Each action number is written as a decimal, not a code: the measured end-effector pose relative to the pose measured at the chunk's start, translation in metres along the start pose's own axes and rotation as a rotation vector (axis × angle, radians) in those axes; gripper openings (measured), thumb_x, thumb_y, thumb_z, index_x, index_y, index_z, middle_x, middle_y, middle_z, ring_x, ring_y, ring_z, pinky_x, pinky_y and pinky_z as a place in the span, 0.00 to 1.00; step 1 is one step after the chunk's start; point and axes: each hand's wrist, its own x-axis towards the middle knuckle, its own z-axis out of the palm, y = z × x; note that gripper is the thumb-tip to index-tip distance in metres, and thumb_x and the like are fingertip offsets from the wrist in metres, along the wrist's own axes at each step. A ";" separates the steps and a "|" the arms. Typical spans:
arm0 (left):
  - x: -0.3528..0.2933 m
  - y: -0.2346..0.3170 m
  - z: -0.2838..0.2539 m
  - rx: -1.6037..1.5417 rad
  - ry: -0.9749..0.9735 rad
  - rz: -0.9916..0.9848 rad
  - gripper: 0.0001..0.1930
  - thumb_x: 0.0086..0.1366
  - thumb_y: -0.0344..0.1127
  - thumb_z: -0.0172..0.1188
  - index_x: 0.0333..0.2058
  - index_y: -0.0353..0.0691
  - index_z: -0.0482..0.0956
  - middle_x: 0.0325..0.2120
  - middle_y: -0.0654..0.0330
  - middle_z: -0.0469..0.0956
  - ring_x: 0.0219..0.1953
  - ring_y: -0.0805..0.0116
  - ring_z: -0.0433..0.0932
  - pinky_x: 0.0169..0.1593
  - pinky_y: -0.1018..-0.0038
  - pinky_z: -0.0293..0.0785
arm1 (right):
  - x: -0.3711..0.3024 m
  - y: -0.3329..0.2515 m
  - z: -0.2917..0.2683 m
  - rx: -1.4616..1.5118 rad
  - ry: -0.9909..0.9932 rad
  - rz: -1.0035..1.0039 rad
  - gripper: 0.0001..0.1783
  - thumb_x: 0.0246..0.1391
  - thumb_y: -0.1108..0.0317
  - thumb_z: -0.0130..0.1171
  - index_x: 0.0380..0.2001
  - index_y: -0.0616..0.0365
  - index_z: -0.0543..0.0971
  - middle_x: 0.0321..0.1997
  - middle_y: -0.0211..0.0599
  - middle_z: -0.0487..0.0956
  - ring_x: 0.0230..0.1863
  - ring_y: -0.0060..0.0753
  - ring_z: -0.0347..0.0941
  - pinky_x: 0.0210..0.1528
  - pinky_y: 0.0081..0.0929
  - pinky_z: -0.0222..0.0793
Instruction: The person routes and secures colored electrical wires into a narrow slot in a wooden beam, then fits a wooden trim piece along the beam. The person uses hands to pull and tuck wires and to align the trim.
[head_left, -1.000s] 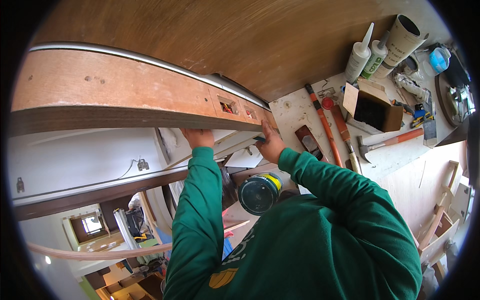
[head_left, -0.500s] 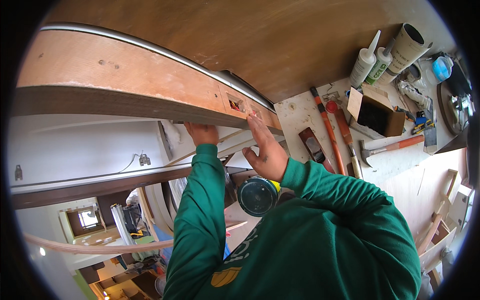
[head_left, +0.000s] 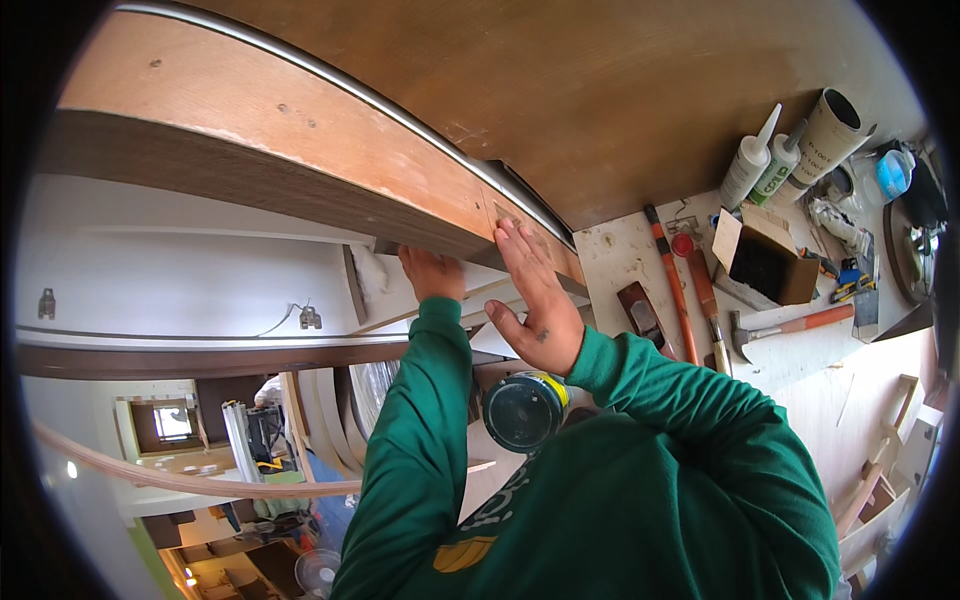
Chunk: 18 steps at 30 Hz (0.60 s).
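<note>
A long wooden board [head_left: 340, 130] with a dark side face crosses the upper left, tilted down to the right. My right hand [head_left: 540, 310] lies against its right end, fingers stretched out and the thumb apart, holding nothing. Those fingers cover most of a rectangular cutout [head_left: 508, 213] in the board. My left hand [head_left: 432, 277] reaches under the board's dark lower side next to a white recess [head_left: 200, 270]. Its fingertips are hidden there, so whether it holds anything cannot be seen. Below my right hand is a round dark-topped can [head_left: 523, 412] with a yellow edge.
On the worktop [head_left: 625, 245] at right lie a hammer [head_left: 790, 325], a wood plane [head_left: 645, 315], long-handled tools [head_left: 672, 285] and an open cardboard box [head_left: 770, 260]. Sealant tubes [head_left: 747, 168] stand behind. A brown panel [head_left: 600, 90] rises along the back. A curved wooden strip [head_left: 200, 485] spans the lower left.
My right fingers have slid onto the board's cutout, which showed coloured wires before and is now mostly covered. My left hand stays under the board. The whole view has shifted and turned slightly.
</note>
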 end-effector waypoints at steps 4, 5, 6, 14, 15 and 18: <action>0.005 0.009 -0.005 -0.082 -0.031 -0.061 0.27 0.63 0.30 0.57 0.62 0.36 0.71 0.63 0.45 0.69 0.66 0.36 0.60 0.72 0.47 0.54 | 0.015 -0.010 -0.001 0.013 0.022 -0.101 0.47 0.55 0.75 0.64 0.76 0.63 0.55 0.81 0.54 0.54 0.82 0.60 0.42 0.80 0.47 0.43; 0.005 0.011 -0.005 -0.125 -0.029 -0.083 0.27 0.63 0.30 0.58 0.62 0.37 0.71 0.63 0.46 0.69 0.66 0.36 0.60 0.72 0.47 0.54 | 0.018 -0.012 -0.001 0.013 0.023 -0.124 0.47 0.55 0.75 0.64 0.76 0.63 0.55 0.81 0.54 0.54 0.82 0.60 0.42 0.80 0.47 0.43; 0.005 0.012 -0.004 -0.176 -0.023 -0.104 0.27 0.63 0.30 0.58 0.62 0.37 0.71 0.63 0.46 0.69 0.67 0.36 0.60 0.72 0.48 0.54 | 0.021 -0.013 -0.001 0.013 0.024 -0.145 0.47 0.55 0.76 0.64 0.76 0.62 0.55 0.81 0.54 0.55 0.82 0.60 0.43 0.80 0.47 0.43; -0.003 -0.014 0.009 0.099 0.055 0.065 0.26 0.64 0.33 0.58 0.61 0.36 0.72 0.64 0.46 0.69 0.67 0.38 0.61 0.72 0.49 0.56 | 0.004 -0.007 -0.006 -0.026 0.040 -0.137 0.42 0.54 0.79 0.62 0.73 0.62 0.62 0.76 0.54 0.62 0.77 0.62 0.55 0.76 0.47 0.52; -0.004 -0.016 0.009 0.171 0.016 0.018 0.26 0.64 0.34 0.59 0.61 0.36 0.72 0.64 0.46 0.69 0.67 0.38 0.62 0.71 0.49 0.57 | 0.001 -0.006 -0.006 -0.037 0.047 -0.124 0.41 0.54 0.79 0.61 0.72 0.62 0.63 0.74 0.54 0.63 0.75 0.61 0.58 0.75 0.46 0.54; -0.005 -0.010 0.008 0.112 0.108 0.033 0.25 0.66 0.36 0.59 0.60 0.35 0.73 0.64 0.46 0.69 0.67 0.40 0.62 0.71 0.49 0.57 | 0.002 -0.005 -0.006 -0.064 0.088 -0.102 0.33 0.56 0.80 0.61 0.67 0.64 0.70 0.66 0.53 0.70 0.65 0.54 0.67 0.70 0.41 0.61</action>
